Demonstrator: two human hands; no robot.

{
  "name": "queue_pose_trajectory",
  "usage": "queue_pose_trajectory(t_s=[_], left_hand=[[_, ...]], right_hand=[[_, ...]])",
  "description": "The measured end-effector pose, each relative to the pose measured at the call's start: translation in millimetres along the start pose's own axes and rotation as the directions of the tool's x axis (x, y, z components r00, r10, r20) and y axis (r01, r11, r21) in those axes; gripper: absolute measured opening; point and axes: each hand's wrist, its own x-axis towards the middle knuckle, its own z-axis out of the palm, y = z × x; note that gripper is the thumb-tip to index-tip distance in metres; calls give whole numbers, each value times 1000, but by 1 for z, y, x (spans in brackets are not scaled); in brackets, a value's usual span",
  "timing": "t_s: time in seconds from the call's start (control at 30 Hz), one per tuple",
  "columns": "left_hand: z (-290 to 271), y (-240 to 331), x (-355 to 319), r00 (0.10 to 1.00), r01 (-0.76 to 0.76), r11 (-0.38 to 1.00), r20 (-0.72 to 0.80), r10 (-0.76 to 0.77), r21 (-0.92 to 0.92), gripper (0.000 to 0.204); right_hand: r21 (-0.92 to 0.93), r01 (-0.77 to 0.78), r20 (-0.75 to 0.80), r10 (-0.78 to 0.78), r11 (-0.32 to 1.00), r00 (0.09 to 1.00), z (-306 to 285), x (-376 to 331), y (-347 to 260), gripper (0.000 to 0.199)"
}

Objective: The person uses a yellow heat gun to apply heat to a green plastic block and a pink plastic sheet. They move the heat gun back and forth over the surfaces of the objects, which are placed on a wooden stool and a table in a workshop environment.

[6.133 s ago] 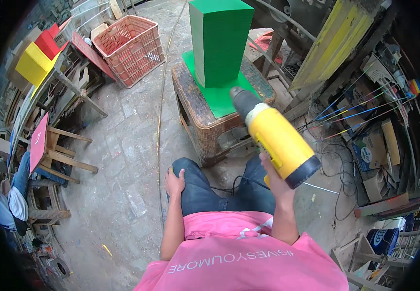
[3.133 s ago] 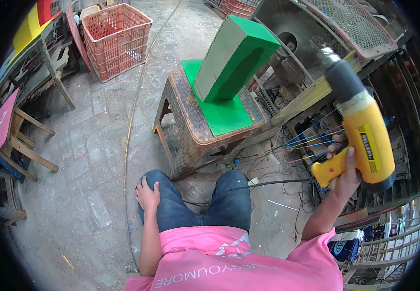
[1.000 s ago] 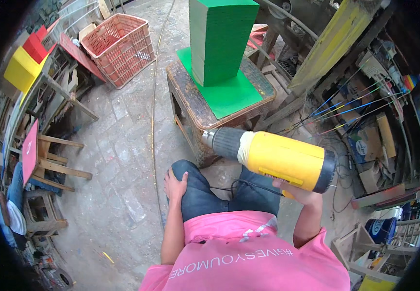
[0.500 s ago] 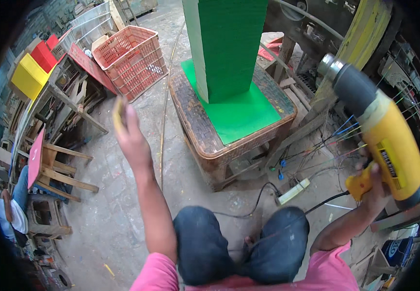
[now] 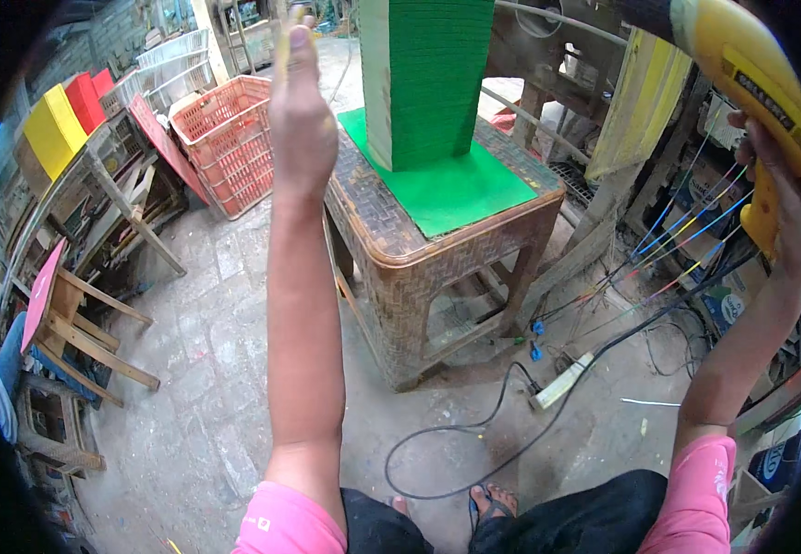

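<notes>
My right hand (image 5: pixel 777 166) grips the handle of a yellow and black heat gun (image 5: pixel 750 69), raised at the upper right; its nozzle lies beyond the picture's edge. My left hand (image 5: pixel 303 138) is lifted with its fingers closed around a thin yellow piece (image 5: pixel 282 57), mostly hidden and too blurred to name. Right of that hand stands a tall green block (image 5: pixel 433 83) with one pale side. It rises from a flat green sheet (image 5: pixel 461 196) on a woven-topped brown stool (image 5: pixel 387 235). Neither hand appears to touch the block.
A white power strip (image 5: pixel 562 380) and a looped black cable (image 5: pixel 461 427) lie on the floor before my feet. Leftward are a red plastic crate (image 5: pixel 234 138) and a pink-topped wooden stool (image 5: pixel 45 286). Thin coloured rods (image 5: pixel 687 235) lean at the right.
I have gone from sitting or squatting to standing. My left hand has moved up and right with the yellow piece; the heat gun has gone up and right. The cable now loops across the floor.
</notes>
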Motion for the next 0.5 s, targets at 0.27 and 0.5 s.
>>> queue_pose_trajectory(t_s=[0.27,0.5], left_hand=[[-9,-10,-22,989,141,969,66,-130,-204,69],[-6,-14,-28,960,271,902,21,-281,-336,72]], right_hand=[[284,-272,180,227,919,957,-5,-92,6,26],[367,-447,355,321,816,878,-52,-133,45,39]])
